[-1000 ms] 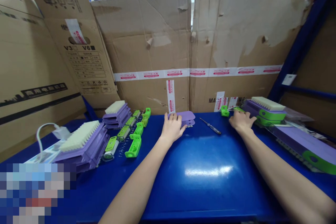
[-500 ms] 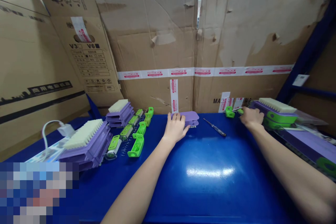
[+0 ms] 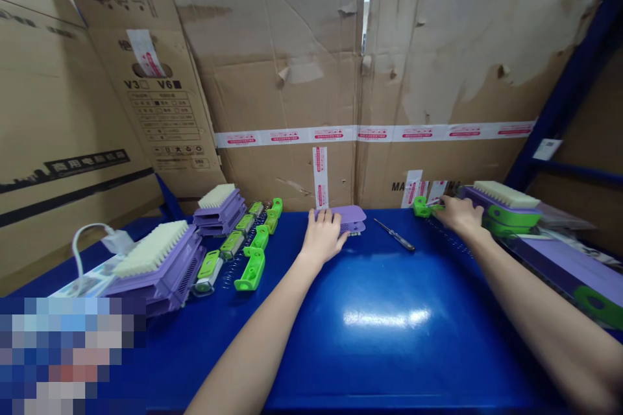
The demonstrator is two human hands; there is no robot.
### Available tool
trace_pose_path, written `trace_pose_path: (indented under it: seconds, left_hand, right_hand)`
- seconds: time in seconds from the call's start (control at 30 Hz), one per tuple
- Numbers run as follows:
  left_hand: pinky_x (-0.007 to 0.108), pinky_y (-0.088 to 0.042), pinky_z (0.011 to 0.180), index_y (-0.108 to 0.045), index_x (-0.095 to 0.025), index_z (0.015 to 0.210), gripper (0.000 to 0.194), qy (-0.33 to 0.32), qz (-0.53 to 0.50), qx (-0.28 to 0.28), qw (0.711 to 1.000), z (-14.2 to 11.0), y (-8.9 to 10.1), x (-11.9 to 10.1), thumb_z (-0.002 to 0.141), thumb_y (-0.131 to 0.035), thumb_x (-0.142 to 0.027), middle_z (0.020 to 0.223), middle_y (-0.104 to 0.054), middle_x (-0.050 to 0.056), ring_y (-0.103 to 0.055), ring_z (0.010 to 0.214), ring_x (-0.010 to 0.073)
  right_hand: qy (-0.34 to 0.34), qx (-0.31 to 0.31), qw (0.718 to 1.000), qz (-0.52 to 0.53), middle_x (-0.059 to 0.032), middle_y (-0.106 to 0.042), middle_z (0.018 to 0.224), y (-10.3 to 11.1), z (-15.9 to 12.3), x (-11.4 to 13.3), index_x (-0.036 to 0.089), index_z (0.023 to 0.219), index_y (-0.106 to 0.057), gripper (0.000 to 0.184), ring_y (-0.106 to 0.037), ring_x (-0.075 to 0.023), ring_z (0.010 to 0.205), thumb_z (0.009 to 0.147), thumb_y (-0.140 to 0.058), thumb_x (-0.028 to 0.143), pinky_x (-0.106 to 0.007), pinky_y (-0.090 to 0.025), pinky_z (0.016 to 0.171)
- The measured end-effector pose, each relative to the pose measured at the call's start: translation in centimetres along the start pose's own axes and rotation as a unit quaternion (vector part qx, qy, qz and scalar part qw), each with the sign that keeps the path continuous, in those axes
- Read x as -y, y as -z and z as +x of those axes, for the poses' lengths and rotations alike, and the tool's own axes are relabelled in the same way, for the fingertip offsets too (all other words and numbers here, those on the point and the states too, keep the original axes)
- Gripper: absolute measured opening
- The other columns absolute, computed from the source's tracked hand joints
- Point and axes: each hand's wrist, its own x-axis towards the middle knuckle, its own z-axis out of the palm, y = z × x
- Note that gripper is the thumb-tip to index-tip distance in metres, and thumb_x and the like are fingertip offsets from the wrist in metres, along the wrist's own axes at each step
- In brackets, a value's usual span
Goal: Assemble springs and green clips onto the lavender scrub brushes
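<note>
At the back middle, my left hand [image 3: 321,237] lies with its fingers stretched over the left end of a purple brush part [image 3: 351,214], which has bristles underneath. To the right of that part is a screwdriver [image 3: 395,235] with a thin metal shaft. Farther right, my right hand [image 3: 462,213] is closed, its fingertips beside a green plastic bracket [image 3: 421,207]. What the fingers pinch is mostly hidden. Faint coils of a spring [image 3: 450,237] show on the table just below this hand.
On the left stand purple brush parts [image 3: 165,272] with cream bristles, several green-and-clear pieces [image 3: 209,269], springs [image 3: 231,269] and green brackets [image 3: 252,270]. A stacked brush [image 3: 511,198] and a purple-topped box [image 3: 564,259] are at right. Cardboard [image 3: 292,91] walls the back.
My right hand has shifted slightly left and closer to the green bracket. Spring coils now show below it. The left hand stays on the purple brush part; the view has shifted slightly.
</note>
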Motion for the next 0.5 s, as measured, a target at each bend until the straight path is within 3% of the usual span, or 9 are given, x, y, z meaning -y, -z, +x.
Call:
trace_pose_path:
  seconds: [0.13,0.5]
  left_hand:
    - [0.051,-0.029,0.101,-0.053,-0.010,0.115,0.045,0.000,0.000,0.002,1.000,-0.01,0.03,0.03,0.087,-0.043,-0.044,0.122,-0.057,0.020,-0.050,0.114,0.0320]
    - [0.051,-0.029,0.101,-0.053,-0.011,0.114,0.043,0.002,-0.011,-0.001,1.000,0.05,-0.22,0.13,0.087,-0.044,-0.044,0.120,-0.057,0.020,-0.050,0.114,0.0317]
  right_hand:
    - [-0.008,0.024,1.000,0.005,-0.0219,-0.064,0.102,-0.40,-0.03,-0.12,0.016,0.114,-0.061,0.037,-0.056,-0.0375,0.099,0.080,-0.050,0.029,-0.050,-0.034,0.082]
    - [0.005,-0.059,0.997,0.055,-0.0277,-0.063,0.097,-0.77,-0.68,0.07,0.009,0.103,-0.065,0.033,-0.054,-0.0424,0.098,0.077,-0.052,0.025,-0.056,-0.034,0.078]
